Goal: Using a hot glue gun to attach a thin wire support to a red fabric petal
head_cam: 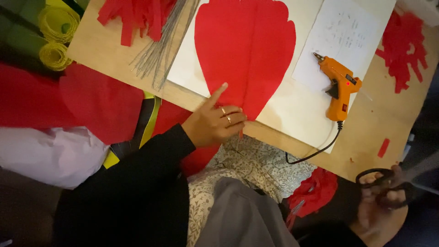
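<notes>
The person's left hand (215,123) rests at the near edge of the wooden table (109,55), forefinger stretched out onto the lower tip of a big red paper petal (244,50), the other fingers curled in and pinching that tip together with what looks like a thin wire stem below it, though the grip itself is partly hidden. The petal lies flat on a white sheet (292,114), already cut to its rounded, scalloped shape with a crease down its middle. The right hand (377,206), low at the near right and blurred, has its fingers through the loops of black scissors (382,185), closed around the handles; whether the blades are apart cannot be told. Judging by this, the cutting of this petal seems done and the fixing to a stem only begun: the orange glue gun (338,87) lies unused on the sheet with its cord trailing off the edge, and the bundle of grey wires (157,50) remains nearly whole. Red paper scraps (402,45) lie at the far right, yellow paper rolls (57,27) at the left. No box, tray or other container shows in view
</notes>
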